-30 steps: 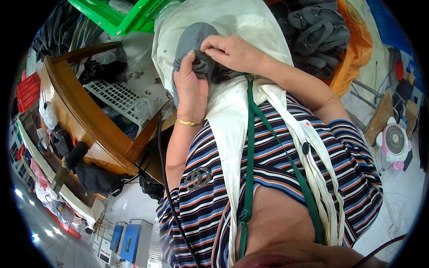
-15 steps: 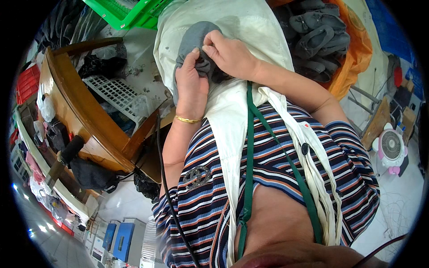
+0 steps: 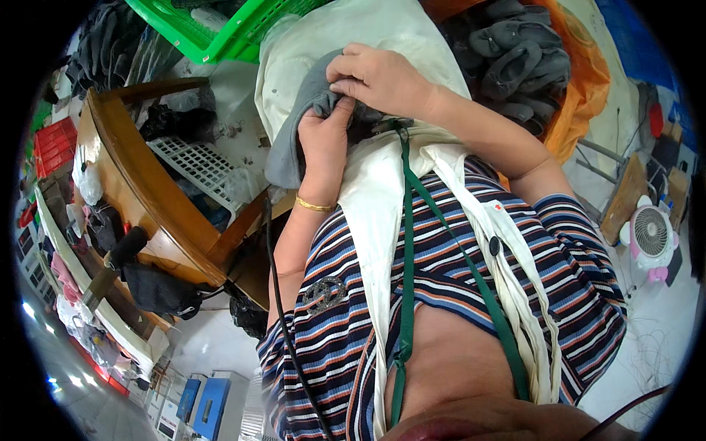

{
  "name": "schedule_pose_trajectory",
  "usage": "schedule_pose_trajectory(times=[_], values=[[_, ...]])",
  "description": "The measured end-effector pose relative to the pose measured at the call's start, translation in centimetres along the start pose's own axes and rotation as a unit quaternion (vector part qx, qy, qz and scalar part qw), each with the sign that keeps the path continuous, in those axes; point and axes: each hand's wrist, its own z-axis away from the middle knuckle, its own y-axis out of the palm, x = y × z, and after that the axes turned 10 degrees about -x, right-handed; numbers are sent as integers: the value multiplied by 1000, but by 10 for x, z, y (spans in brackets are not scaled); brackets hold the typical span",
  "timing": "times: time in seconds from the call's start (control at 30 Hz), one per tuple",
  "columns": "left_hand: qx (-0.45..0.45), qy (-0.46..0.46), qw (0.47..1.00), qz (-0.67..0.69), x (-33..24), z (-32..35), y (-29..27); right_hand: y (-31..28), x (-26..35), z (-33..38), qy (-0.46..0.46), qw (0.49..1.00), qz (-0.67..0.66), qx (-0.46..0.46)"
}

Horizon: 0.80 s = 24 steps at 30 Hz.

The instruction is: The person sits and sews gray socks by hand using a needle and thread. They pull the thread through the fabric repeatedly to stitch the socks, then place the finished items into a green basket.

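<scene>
A grey cloth shoe rests over my lap on the off-white apron. My left hand, with a gold bracelet at the wrist, grips its edge, fingers partly hidden by the cloth. My right hand is closed in a pinch at the shoe's opening, thumb and forefinger close to the left thumb. Bunched fabric shows between the two hands. Whether a small item is in the right fingertips cannot be made out.
At the right, an orange sack holds several dark grey shoes. A green crate stands far left, near a wooden desk frame and a white plastic basket. A small fan is at the right. A black cable hangs along my left arm.
The shoe has turned and tipped, so more of its side shows at the left. My left hand has shifted slightly right and down, and both hands are closer together.
</scene>
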Motion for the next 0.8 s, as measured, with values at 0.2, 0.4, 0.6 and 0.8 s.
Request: schedule_pose_trajectory(times=[0.2,0.4,0.6,0.8], values=[[63,199,903,-375,-27,-31,-3,-7,-2,-3,286,903,-305,-99],[259,236,749,-562,-74,-66,18,-30,-21,7,393,711,-580,-57],[408,148,732,-526,-26,-98,19,-79,-144,32,449,499,-668,-322],[418,69,767,-482,9,-111,24,-138,-170,63,386,508,-599,-484]])
